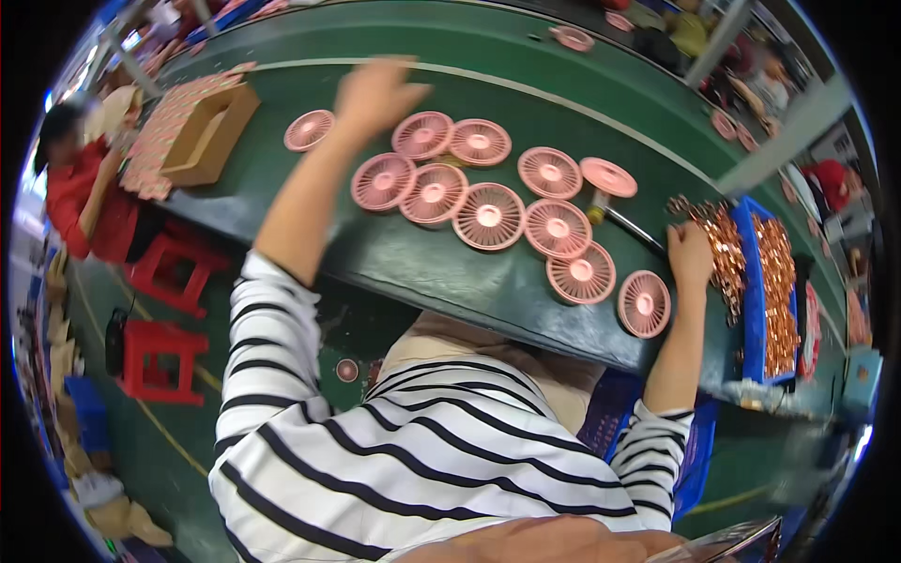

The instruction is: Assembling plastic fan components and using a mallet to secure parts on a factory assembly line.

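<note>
Over the far middle of the table, my left hand [377, 98] is smeared by motion, its fingers stretched out and nothing visible in them. Just left of its wrist lies a lone pink fan grille [309, 130]. To its right several more pink fan grilles [422, 135] form a curved row, some touching or overlapping. My right hand [692, 251] is closed around the metal handle of a small hammer [636, 227]. The hammer's pale and yellow head rests near a tilted grille [609, 175]. A further grille [645, 304] lies left of my right forearm.
Copper-coloured metal pieces [723, 246] are heaped right of my hand, beside a blue tray [756, 310] full of them. A cardboard box [214, 136] stands at far left, near a seated person in red [80, 202]. Red stools [161, 361] stand on the floor. A conveyor belt [469, 42] runs behind.
</note>
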The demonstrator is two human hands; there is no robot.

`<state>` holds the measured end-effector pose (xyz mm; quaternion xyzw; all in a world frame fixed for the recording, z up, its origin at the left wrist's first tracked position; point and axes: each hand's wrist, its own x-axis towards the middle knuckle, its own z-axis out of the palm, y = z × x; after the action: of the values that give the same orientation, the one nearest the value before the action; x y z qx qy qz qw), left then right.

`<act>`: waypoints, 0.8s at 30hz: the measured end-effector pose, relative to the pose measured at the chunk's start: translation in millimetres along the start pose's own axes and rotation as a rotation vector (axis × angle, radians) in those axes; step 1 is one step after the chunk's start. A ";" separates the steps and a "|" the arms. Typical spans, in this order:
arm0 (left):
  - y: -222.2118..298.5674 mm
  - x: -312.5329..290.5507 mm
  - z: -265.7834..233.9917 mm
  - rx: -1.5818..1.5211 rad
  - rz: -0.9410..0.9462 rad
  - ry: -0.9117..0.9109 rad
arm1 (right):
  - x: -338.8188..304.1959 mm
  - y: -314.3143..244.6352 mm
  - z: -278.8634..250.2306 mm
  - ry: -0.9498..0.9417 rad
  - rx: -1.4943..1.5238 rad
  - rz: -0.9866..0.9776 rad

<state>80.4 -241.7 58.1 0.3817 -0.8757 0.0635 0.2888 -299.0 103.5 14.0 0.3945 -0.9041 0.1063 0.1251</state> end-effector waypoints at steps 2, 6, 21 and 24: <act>-76.9 -12.8 5.1 0.131 -0.311 -0.073 | -1.9 -5.2 -2.0 -0.018 0.018 0.014; -250.0 -91.4 38.4 0.005 -0.710 -0.146 | 4.0 -31.0 10.3 0.201 0.330 -0.190; 111.2 -126.6 -60.0 -0.943 -0.271 0.315 | -103.6 -148.1 -80.9 0.519 0.837 -0.599; 151.7 -138.6 -52.7 -1.427 -0.344 0.093 | -117.5 -169.9 -82.9 0.465 0.890 -0.700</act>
<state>72.6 -30.4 41.3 0.2299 -0.6188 -0.5520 0.5095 -84.2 95.1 71.9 0.6489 -0.5389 0.5097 0.1696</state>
